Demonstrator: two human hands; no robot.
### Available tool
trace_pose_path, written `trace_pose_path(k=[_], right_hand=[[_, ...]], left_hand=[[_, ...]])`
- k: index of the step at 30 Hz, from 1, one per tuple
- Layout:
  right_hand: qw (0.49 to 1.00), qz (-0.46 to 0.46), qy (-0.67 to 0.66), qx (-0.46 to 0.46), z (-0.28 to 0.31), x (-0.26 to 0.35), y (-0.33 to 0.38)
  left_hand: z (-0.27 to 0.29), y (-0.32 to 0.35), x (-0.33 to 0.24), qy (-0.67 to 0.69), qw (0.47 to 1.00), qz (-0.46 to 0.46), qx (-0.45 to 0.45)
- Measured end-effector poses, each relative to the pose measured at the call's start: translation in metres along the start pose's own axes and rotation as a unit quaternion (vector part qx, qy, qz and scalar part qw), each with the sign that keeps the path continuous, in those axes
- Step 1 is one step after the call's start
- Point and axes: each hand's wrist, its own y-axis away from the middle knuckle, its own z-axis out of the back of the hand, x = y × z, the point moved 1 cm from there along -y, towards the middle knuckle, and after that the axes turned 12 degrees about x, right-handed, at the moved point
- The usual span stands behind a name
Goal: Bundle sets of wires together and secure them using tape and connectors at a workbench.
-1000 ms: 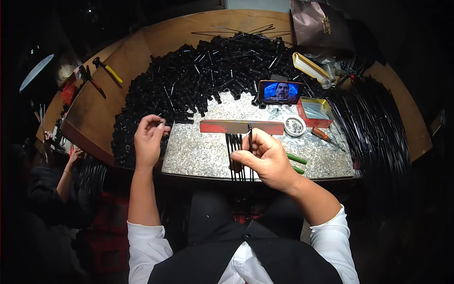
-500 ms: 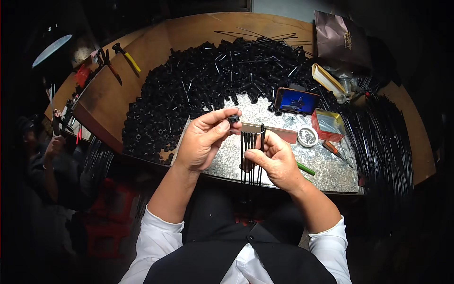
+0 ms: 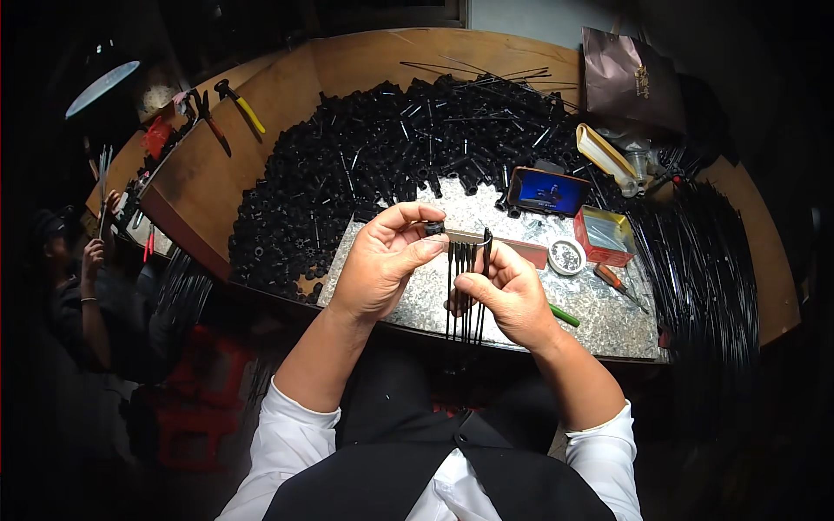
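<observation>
My left hand point(image 3: 382, 260) pinches a small black cylindrical piece point(image 3: 434, 228) between thumb and fingers, just above the speckled work slab point(image 3: 599, 317). My right hand point(image 3: 508, 295) grips a bundle of thin black rods point(image 3: 465, 291) that hang down past the slab's front edge. The black piece sits close to the top ends of the rods. A large heap of black tubular parts point(image 3: 373, 165) covers the wooden table point(image 3: 287, 95) behind both hands.
A phone with a lit screen point(image 3: 549, 191), a red tray point(image 3: 605, 234), a small round tin point(image 3: 566, 256) and a screwdriver point(image 3: 618, 285) lie to the right. Long black rods point(image 3: 704, 269) pile at the far right. Pliers point(image 3: 239, 102) lie far left. Another person point(image 3: 74, 286) sits left.
My left hand came from the heap on the left to the middle, bringing a small black piece up to the rod bundle. The right hand stayed on the rods.
</observation>
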Motion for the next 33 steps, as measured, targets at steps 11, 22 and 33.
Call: trace_pose_path(k=[11, 22, 33], right_hand=[[1.000, -0.002, 0.003, 0.010, -0.001, 0.005, 0.000], [1.000, 0.000, -0.012, 0.001, -0.006, 0.011, 0.003], [1.000, 0.005, -0.004, 0.018, -0.009, 0.005, 0.002]], left_hand=[[-0.003, 0.001, -0.001, 0.027, 1.000, 0.010, 0.003], [-0.013, 0.002, -0.010, -0.061, 0.998, 0.014, 0.025], [-0.017, 0.004, -0.004, -0.071, 0.997, -0.004, 0.044]])
